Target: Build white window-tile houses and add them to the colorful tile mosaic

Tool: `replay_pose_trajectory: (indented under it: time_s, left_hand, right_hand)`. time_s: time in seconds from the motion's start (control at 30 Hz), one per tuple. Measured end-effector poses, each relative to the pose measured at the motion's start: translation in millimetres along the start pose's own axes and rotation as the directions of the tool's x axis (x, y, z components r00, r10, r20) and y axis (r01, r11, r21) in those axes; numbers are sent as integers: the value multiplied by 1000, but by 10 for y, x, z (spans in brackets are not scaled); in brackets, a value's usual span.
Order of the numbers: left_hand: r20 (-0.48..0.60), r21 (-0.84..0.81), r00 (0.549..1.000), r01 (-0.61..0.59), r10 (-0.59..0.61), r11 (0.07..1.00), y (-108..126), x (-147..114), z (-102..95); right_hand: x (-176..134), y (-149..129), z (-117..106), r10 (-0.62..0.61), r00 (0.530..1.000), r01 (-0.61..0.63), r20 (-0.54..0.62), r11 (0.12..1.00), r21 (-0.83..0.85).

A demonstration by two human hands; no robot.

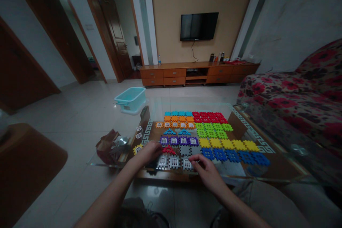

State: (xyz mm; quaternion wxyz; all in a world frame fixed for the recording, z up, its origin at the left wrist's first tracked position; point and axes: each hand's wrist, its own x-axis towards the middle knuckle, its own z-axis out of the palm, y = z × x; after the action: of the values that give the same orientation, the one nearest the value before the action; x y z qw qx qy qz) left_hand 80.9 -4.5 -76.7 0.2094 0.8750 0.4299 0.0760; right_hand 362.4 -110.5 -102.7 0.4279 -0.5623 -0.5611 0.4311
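My left hand [153,152] reaches over the near left of the glass table, palm down, its fingertips by the left end of a red roof-shaped piece [169,149]. Most of its fingers are hidden, so its grip does not show. My right hand [205,166] has thumb and forefinger closed at the right edge of a grey tile with a white window [187,164]. Two more grey window tiles [174,162] lie left of it, with plain grey tiles [185,150] behind. Purple window tiles [173,140] form a row farther back. A yellow window tile [138,148] is partly behind my left hand.
Blue [232,155], yellow [223,144], green [212,130], red [208,117] and orange tiles [175,125] lie in rows on the glass table [283,160]. A brown bag [108,146] rests at the left edge. A turquoise tub [130,99] stands on the floor; a flowered sofa [288,96] is right.
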Motion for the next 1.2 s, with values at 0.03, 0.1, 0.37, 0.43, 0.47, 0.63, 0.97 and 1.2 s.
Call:
replay_pose_trajectory:
  time_s: [0.03,0.1,0.37,0.43,0.47,0.63,0.97,1.2]
  left_hand:
    - [3,1,1000,-2,2,1000,7,-2,-8]
    - [1,8,1000,-9,9,1000,17,-7,-20]
    - [-18,30,999,-42,42,999,10,-10,1]
    - [-29,28,998,-53,54,998,4,-11,10]
    - [-35,25,997,-62,63,998,-1,-12,14]
    - [-61,13,992,-112,113,994,-16,-18,20]
    - [-60,23,995,-79,80,997,13,-16,2]
    - [-69,17,992,-105,106,994,11,-9,11]
  right_hand:
    - [-3,-2,-2,1,1000,-1,4,1000,-4]
    - [-11,-9,-5,1,1000,-1,7,1000,-11]
    - [-25,-85,34,10,1000,-11,-16,1000,-20]
    - [-25,-97,40,7,1000,-7,-20,1000,-20]
    - [-25,-99,39,4,1000,-5,-19,1000,-22]
    - [-16,-85,27,7,1000,-7,-6,1000,-27]
    - [-25,-95,43,16,1000,-16,-10,1000,-3]
    - [-27,-77,38,14,1000,-14,-11,1000,-4]
